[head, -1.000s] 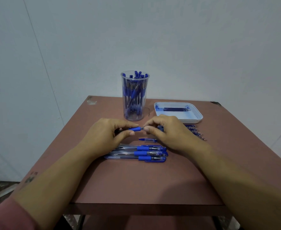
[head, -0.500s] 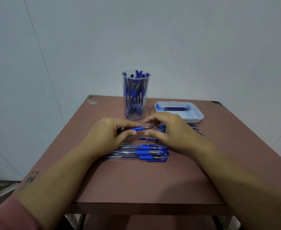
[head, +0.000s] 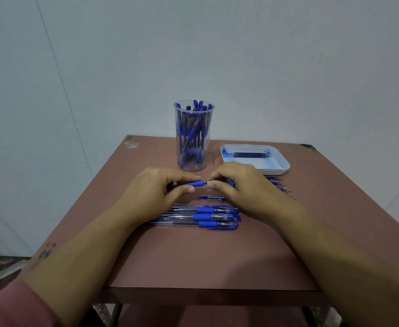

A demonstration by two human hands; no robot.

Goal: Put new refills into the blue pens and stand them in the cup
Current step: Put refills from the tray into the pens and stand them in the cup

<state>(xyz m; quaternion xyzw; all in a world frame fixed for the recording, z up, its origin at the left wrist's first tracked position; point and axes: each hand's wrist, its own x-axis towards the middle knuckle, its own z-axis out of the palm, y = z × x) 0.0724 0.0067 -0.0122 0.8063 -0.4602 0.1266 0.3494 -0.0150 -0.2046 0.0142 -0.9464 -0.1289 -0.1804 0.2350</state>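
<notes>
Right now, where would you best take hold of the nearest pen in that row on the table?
Probably by its blue rubber sleeve, pinched from above and the near side. The nearest pen lies flat and crosswise, with another pen close behind, so only its near side is free. The sleeve sits near mid-length.

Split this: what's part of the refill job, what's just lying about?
Job: held pen, left hand, right hand, cup, table pens, loose cap, refills in white tray, refill-like row.
Lying about: nothing off-task seen; just the table.
</notes>
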